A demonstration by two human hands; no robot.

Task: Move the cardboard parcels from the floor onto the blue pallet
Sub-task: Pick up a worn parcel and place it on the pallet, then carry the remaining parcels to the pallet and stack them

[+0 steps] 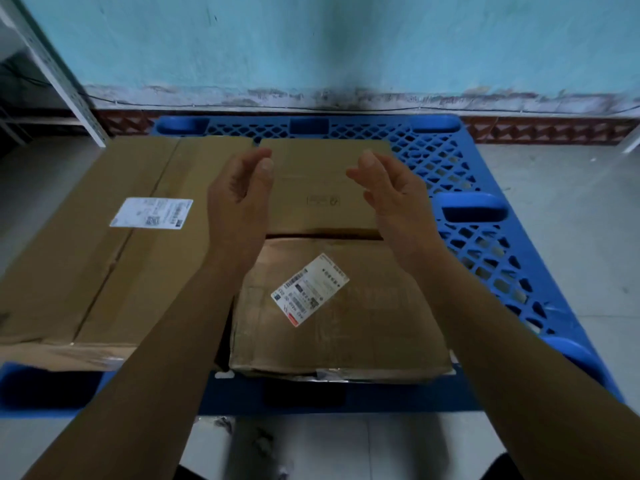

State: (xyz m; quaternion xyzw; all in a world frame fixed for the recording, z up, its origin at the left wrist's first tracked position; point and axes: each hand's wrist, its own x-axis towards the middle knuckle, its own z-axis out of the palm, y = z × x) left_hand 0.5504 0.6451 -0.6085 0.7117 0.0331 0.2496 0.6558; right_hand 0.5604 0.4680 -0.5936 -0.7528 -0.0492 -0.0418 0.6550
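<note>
Three cardboard parcels lie on the blue pallet [485, 216]. A large flat parcel [104, 258] with a white label covers the left side. A smaller plain parcel [322, 188] sits at the back middle. In front of it lies a worn parcel [346, 323] with a tilted shipping label. My left hand [239, 195] and my right hand [391, 188] hover above the plain parcel, palms facing each other, fingers apart, holding nothing.
The pallet's bare grid shows on the right. A turquoise wall [311, 46] with a worn base runs behind it. A grey metal shelf post [52, 71] stands at the back left. Pale floor tiles [571, 202] surround the pallet.
</note>
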